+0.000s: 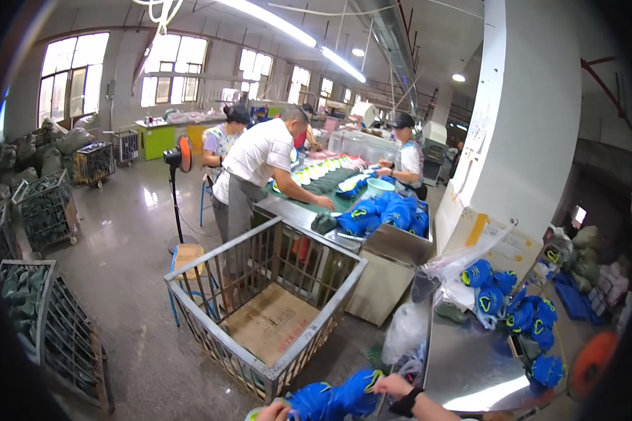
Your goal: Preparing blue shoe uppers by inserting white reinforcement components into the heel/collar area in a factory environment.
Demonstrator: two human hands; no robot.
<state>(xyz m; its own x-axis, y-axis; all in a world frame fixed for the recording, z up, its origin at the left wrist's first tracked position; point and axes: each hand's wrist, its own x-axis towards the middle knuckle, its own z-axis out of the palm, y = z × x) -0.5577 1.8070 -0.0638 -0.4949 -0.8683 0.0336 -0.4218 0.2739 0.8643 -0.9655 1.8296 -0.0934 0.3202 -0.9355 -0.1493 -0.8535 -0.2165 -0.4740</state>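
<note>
A bundle of blue shoe uppers (336,397) with yellow-green trim lies across the lower edge of the view, between my two hands. My left hand (274,412) is closed at the bundle's left end, partly cut off by the picture's edge. At the right end, my right hand (395,386) has its fingers pinched on the bundle; a dark band wraps that wrist. More blue shoe uppers (490,300) with yellow-green loops lie in groups on the metal table (463,354) to my right.
A barred metal cart (288,361) with cardboard on its floor stands just ahead. Beyond it, several people work at a long table heaped with blue pieces (393,210). Another cart (49,330) stands left, a fan (182,154) farther off, a white column (519,119) right.
</note>
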